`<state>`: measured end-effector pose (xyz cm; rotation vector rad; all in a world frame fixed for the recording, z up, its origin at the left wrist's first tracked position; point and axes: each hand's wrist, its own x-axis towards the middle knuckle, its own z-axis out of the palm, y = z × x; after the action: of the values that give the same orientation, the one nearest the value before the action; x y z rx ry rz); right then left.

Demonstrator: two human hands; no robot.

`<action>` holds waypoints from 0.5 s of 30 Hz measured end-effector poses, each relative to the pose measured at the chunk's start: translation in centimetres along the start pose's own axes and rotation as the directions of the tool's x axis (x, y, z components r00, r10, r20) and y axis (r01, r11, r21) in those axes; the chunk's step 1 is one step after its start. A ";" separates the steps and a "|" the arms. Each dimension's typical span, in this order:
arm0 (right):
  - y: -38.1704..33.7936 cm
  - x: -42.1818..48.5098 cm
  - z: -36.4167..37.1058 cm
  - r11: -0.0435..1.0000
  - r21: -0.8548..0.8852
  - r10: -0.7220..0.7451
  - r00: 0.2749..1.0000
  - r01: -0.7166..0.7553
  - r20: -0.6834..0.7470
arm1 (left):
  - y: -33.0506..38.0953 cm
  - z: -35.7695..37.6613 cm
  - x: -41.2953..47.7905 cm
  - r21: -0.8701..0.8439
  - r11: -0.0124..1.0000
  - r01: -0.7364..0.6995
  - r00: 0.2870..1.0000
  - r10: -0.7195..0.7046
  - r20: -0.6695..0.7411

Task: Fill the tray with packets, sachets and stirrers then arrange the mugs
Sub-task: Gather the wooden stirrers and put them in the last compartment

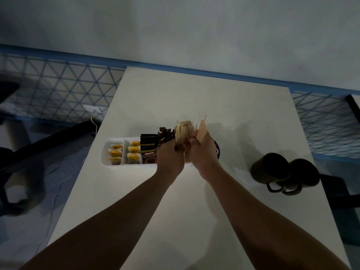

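Left grip, right grip — stirrers, "Kopiko" packet

The scene is dim, with a cool grey-blue cast; the white desk is the brightest surface, softly lit from above; faint, diffuse shadows fan across it beyond and to the right of the stirrers; the mugs read as near-black shapes; wide-angle distortion splays the desk's edges; the far left margin is smeared and blurred.
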<state>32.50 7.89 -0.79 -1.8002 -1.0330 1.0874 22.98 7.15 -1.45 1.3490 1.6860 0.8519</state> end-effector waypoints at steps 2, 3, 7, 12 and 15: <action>-0.2 -0.1 -0.2 0.994 -0.103 -0.022 0.999 0.026 0.036 | 0.3 -0.1 0.1 0.064 0.998 -0.006 1.000 0.006 -0.001; -0.5 -0.2 -0.2 0.989 -0.143 -0.028 0.998 0.036 0.053 | 0.6 -0.2 0.2 0.102 0.995 -0.015 1.000 0.015 0.001; -1.1 -0.3 -0.6 0.960 -0.267 -0.065 0.995 0.084 0.078 | 1.7 -0.9 0.5 0.238 0.970 -0.055 0.998 0.045 0.051; -0.9 -0.1 -1.5 0.858 -0.469 -0.182 0.978 0.208 0.101 | 2.0 -1.7 1.4 0.323 0.940 -0.113 0.992 0.091 0.082; -0.6 0.1 -1.9 0.859 -0.457 -0.215 0.973 0.231 0.088 | 2.3 -1.9 1.6 0.317 0.942 -0.114 0.993 0.104 0.048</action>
<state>34.18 7.78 0.33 -1.9650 -1.5871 0.7696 22.10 9.13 1.18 1.6775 1.7933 0.6313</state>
